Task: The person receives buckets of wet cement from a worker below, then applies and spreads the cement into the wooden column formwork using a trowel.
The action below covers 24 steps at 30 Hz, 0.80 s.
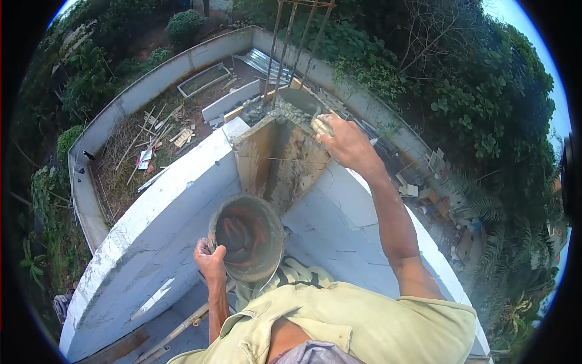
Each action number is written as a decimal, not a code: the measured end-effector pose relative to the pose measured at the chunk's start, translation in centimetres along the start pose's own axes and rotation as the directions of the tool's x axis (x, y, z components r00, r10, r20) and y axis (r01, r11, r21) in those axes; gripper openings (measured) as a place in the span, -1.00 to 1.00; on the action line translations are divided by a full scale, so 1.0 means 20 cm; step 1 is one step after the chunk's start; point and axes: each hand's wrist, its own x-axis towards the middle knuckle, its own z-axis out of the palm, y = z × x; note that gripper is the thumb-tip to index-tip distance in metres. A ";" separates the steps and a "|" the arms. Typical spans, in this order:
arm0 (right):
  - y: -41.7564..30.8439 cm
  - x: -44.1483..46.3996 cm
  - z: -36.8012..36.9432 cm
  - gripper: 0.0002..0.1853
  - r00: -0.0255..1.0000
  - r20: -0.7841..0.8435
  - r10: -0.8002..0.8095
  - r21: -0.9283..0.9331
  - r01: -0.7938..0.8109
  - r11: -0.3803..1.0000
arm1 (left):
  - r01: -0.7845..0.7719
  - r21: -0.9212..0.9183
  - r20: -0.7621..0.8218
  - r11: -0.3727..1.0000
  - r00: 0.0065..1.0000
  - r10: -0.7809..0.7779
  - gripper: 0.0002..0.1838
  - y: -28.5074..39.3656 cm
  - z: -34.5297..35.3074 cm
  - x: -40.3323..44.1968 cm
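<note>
My left hand (211,259) is closed on the rim of a grey, mortar-stained bucket (276,225), tilted so its inside faces me. A little wet mortar seems to coat the bucket's inner wall and bottom. Up at the wall corner, my right hand (348,144) grips the handle of a trowel (298,101), its grey blade over the column top. Rough wet concrete (284,114) lies along that top, inside wooden formwork boards (253,151). Fingers partly cover the trowel handle.
Rusty rebar (303,37) rises from the column. White block walls (163,176) (345,200) run back from the corner on both sides. Far below lie scrap timber (182,134), metal sheets (262,64) and a boundary wall (139,97). Bamboo poles (176,330) lean at lower left.
</note>
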 end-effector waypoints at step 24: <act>-0.78 0.25 -0.11 -0.87 0.869 0.371 -0.329 -0.706 0.494 0.507 | 0.010 0.211 0.229 0.977 0.972 -0.060 -0.74 -0.10 -0.02 0.17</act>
